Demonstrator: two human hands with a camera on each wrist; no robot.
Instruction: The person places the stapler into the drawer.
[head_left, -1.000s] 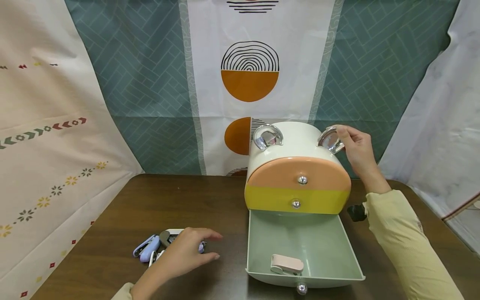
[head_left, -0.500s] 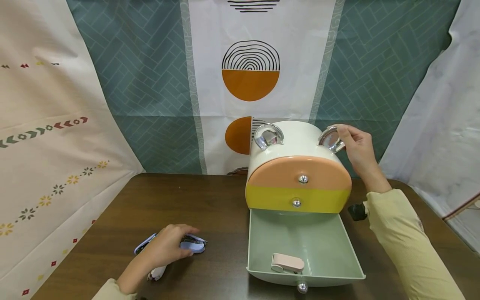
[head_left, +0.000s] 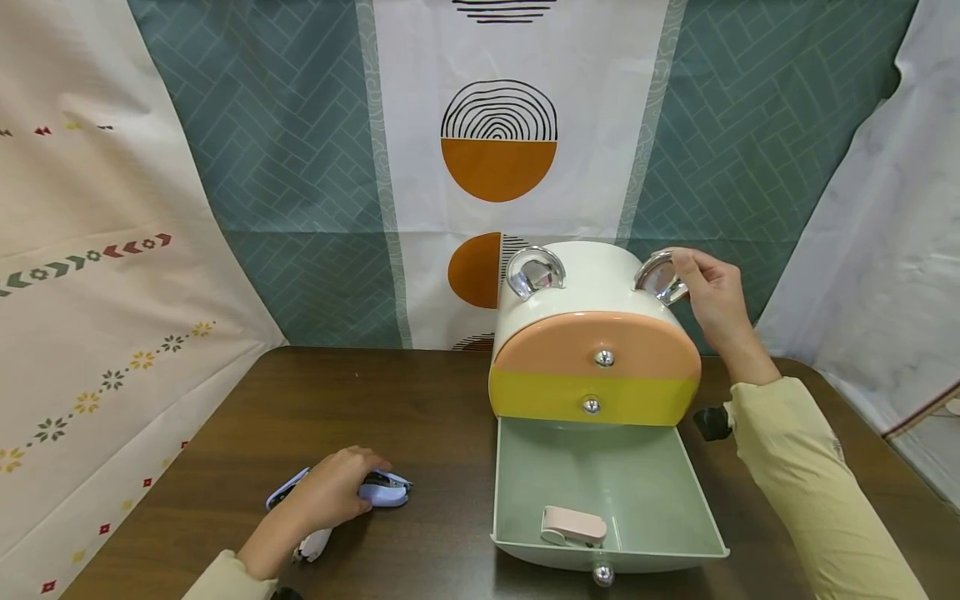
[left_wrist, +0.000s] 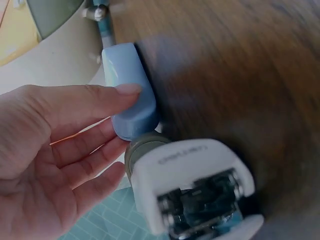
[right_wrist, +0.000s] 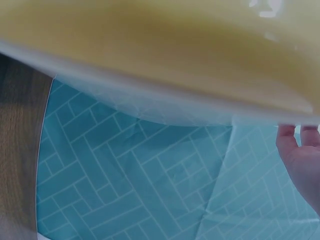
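My left hand [head_left: 326, 493] is over a small group of staplers on the table. In the left wrist view its thumb lies on a light-blue stapler [left_wrist: 131, 95] while the fingers reach round the other side, pinching it. A white stapler [left_wrist: 192, 170] lies close by; in the head view only its end shows under the wrist. Another bluish piece [head_left: 285, 490] sticks out left of the hand, mostly hidden. My right hand [head_left: 716, 300] grips the right silver ear [head_left: 660, 277] of a rounded drawer cabinet [head_left: 596, 342].
The cabinet's bottom green drawer [head_left: 652, 492] stands pulled out, with a pink stapler [head_left: 573, 525] inside near its front. The orange and yellow drawers above are closed. Patterned cloths [head_left: 322, 167] hang behind the brown table [head_left: 420, 417].
My left hand has moved left and down from beside the staplers onto the light-blue one, its fingers closing round it. My right hand has stayed on the silver ear.
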